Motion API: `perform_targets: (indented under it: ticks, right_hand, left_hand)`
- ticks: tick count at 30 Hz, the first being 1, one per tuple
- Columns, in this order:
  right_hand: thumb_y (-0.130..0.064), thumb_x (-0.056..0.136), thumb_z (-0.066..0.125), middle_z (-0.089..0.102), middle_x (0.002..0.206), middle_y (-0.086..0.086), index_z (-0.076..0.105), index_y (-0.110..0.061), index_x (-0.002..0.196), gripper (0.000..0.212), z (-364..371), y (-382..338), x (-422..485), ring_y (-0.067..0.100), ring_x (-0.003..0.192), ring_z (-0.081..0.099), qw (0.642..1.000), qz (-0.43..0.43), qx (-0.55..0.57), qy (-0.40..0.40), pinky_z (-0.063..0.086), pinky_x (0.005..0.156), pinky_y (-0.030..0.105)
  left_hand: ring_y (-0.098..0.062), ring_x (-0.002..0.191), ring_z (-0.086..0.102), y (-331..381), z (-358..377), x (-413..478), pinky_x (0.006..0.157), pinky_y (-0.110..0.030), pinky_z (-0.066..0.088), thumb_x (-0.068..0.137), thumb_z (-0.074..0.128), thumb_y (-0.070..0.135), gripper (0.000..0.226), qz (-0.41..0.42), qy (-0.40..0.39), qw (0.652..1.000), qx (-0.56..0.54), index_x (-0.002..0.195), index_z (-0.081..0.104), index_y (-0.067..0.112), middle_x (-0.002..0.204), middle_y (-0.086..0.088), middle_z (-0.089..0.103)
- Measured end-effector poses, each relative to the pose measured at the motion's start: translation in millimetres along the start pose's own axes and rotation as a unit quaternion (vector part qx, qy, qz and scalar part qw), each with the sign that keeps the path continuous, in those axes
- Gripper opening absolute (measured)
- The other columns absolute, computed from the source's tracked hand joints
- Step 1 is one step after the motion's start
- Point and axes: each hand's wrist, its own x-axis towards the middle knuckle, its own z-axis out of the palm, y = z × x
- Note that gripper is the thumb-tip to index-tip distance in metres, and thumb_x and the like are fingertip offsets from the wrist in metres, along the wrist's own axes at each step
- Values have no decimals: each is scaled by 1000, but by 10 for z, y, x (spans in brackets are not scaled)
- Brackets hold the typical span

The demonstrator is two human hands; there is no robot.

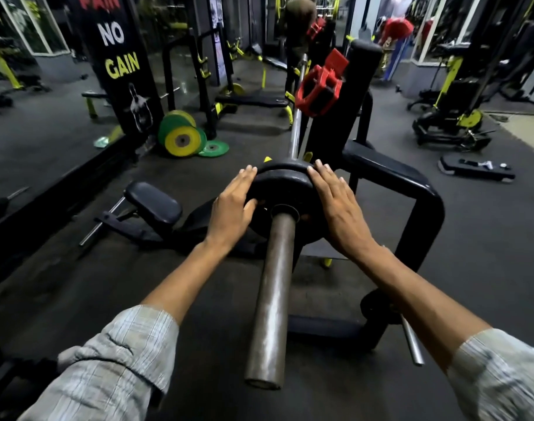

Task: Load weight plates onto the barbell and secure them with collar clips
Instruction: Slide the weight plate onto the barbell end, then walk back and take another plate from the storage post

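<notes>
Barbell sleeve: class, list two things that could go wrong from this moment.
1. No clip is on the sleeve; the red clip sits up by the rack, so the outer plate could slide off if the bar tips.
2. The left hand and right hand press its rim; fingertips reaching past it could get pinched against the plate behind.

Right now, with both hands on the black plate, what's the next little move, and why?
Probably push the black plate snug against the bigger plate behind it: the left hand and right hand lie flat on its sides, and the red collar clip sits unused on the rack.
</notes>
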Motion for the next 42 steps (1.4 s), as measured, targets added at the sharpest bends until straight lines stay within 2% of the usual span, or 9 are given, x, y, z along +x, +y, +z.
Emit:
perform_targets:
  ticks: [9,14,17,19,25,28,32,36,42]
  right_hand:
    - [-34,90,69,7,176,-11,13,-33,166,95,10,22,100,12,161,20,997,36,62,-10,41,116,35]
    - [-36,88,61,13,175,-10,16,-33,165,89,-187,-205,92,20,155,34,996,74,33,-26,51,107,47]
    - [-43,93,69,24,173,-3,22,-25,165,87,-377,-347,91,26,152,40,995,89,-15,-52,50,111,50]
    - [-49,94,69,30,171,3,23,-21,164,89,-532,-426,53,29,150,43,993,97,-35,-63,48,112,51]
    - [-61,97,55,45,159,8,35,-18,158,77,-1060,-509,-382,31,141,50,989,88,-89,-79,55,100,49]
    - [-66,94,54,50,155,7,44,-18,153,76,-1344,-391,-740,30,138,53,981,116,-115,-103,54,100,46]
    - [-67,92,57,49,158,9,51,-17,150,77,-1690,-90,-1282,30,141,51,966,144,-162,-142,44,110,44]
    - [-70,92,54,43,162,6,45,-20,155,80,-2062,329,-1858,27,147,43,953,180,-185,-158,35,118,42]
    - [-78,92,38,29,170,6,32,-24,161,88,-2623,1100,-2911,26,155,31,927,225,-220,-203,28,123,45]
  left_hand:
    - [-21,140,52,-81,53,101,107,-38,49,83,75,4,74,13,10,999,34,151,47,11,153,-5,52]
    - [-22,144,48,-27,-78,153,115,-40,44,88,74,10,70,13,-38,999,25,152,44,8,156,-8,49]
    - [-22,147,43,9,-308,191,117,-42,40,92,73,32,71,24,-91,995,38,153,43,11,158,-7,47]
    - [-19,148,40,54,-466,182,117,-41,40,91,71,44,73,47,-100,992,63,153,44,14,158,-4,45]
    - [-23,147,43,515,-673,132,122,-39,32,91,67,51,67,201,-128,962,129,145,54,14,155,-7,50]
    - [-28,144,46,882,-548,137,121,-43,32,90,68,53,68,276,-157,936,150,142,57,11,152,-10,53]
    - [-26,148,39,1445,-195,101,123,-45,28,91,55,66,75,335,-189,902,196,148,50,16,156,-7,47]
    - [-25,150,36,2110,284,34,124,-45,26,92,47,71,79,379,-209,875,219,151,45,19,159,-6,44]
    - [-23,151,35,3193,1288,-340,124,-43,25,90,44,75,83,391,-252,865,185,153,42,20,160,-5,42]
